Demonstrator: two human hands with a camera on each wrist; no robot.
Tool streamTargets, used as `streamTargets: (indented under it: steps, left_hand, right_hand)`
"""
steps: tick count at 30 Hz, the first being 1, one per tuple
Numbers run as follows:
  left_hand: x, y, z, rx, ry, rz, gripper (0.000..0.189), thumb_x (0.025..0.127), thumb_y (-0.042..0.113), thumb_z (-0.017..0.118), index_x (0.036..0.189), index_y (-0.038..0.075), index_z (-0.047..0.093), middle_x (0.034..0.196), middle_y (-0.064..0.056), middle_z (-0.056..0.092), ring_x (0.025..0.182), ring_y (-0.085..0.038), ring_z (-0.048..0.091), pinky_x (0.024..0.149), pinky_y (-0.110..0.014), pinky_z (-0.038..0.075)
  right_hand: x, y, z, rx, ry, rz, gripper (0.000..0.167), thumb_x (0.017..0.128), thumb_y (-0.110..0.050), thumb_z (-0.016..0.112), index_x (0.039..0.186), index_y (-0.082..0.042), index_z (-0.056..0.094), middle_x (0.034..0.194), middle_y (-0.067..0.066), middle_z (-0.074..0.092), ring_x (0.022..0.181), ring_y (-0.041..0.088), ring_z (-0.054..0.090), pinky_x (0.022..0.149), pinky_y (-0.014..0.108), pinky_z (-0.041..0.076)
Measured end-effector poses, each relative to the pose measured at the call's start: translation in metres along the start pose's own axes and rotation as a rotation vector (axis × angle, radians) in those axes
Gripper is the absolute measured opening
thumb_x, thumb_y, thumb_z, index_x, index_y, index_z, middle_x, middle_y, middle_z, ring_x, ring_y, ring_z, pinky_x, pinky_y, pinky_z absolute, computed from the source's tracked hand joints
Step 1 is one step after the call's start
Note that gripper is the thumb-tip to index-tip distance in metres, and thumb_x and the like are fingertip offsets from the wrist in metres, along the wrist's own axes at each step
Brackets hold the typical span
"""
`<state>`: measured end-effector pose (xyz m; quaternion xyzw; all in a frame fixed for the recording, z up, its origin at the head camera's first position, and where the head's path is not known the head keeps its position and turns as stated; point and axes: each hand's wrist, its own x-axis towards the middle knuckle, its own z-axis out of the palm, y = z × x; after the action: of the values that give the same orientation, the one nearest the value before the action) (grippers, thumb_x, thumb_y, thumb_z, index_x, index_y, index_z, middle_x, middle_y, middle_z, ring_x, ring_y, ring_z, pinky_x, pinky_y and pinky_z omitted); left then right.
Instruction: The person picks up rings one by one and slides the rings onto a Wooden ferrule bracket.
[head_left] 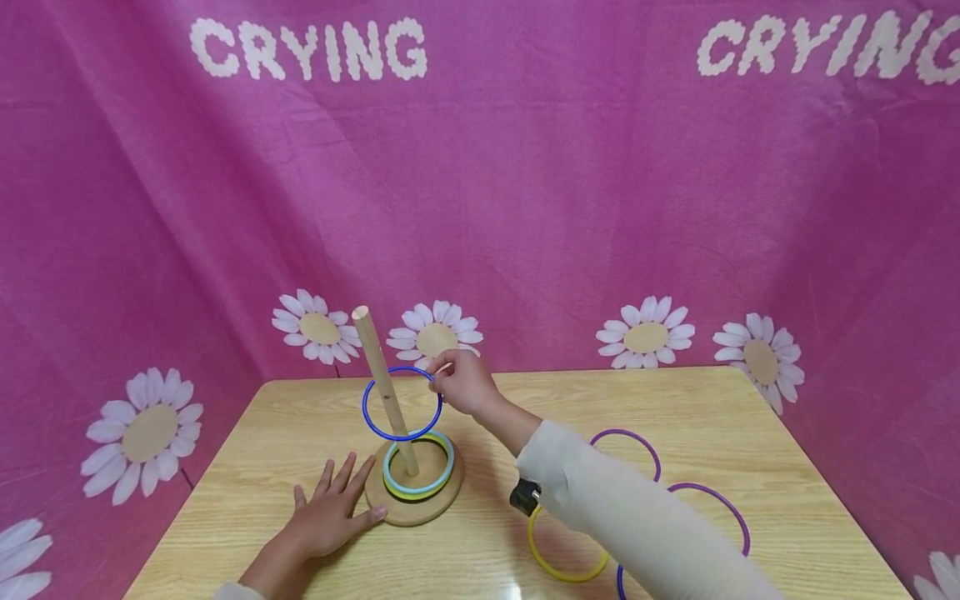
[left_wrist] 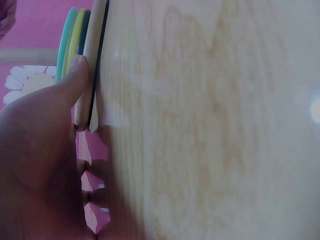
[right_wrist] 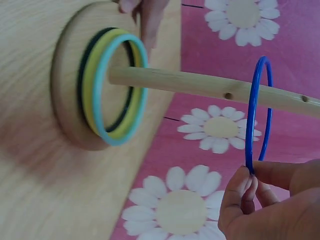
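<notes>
In the head view, my right hand (head_left: 467,383) pinches the rim of a blue ring (head_left: 375,428) between thumb and fingertips. That ring encircles the wooden peg (head_left: 372,346) partway up, above the rings below. Around the peg's foot lie a light blue ring (right_wrist: 98,100), a yellow ring (right_wrist: 88,95) and a black ring (right_wrist: 81,85), stacked on the round wooden base (head_left: 412,513). My left hand (head_left: 326,521) lies at the base's left side with fingers spread, its thumb on the base's edge.
To the right on the wooden table (head_left: 247,467) lie two purple rings (head_left: 723,498), a yellow ring (head_left: 567,578) and a dark blue ring (head_left: 621,582), partly hidden by my right sleeve (head_left: 622,508). A pink cloth (head_left: 540,208) with white flowers hangs behind and beside the table.
</notes>
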<state>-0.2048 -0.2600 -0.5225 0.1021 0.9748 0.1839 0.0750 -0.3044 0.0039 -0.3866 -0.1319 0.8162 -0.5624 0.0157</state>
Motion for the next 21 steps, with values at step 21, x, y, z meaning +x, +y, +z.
streamTargets:
  steps: [21]
  left_hand:
    - [-0.001, 0.001, -0.002, 0.043, -0.008, -0.022, 0.09, 0.096, 0.073, 0.05, 0.166, 0.025, 0.022, 0.173, -0.016, 0.012, 0.155, -0.051, 0.001, 0.101, -0.09, -0.002]
  right_hand:
    - [-0.012, 0.057, 0.032, -0.138, 0.018, 0.147, 0.011, 0.082, 0.003, 0.075, 0.089, -0.005, 0.074, 0.071, 0.002, 0.066, 0.066, 0.011, 0.056, 0.059, 0.023, 0.044]
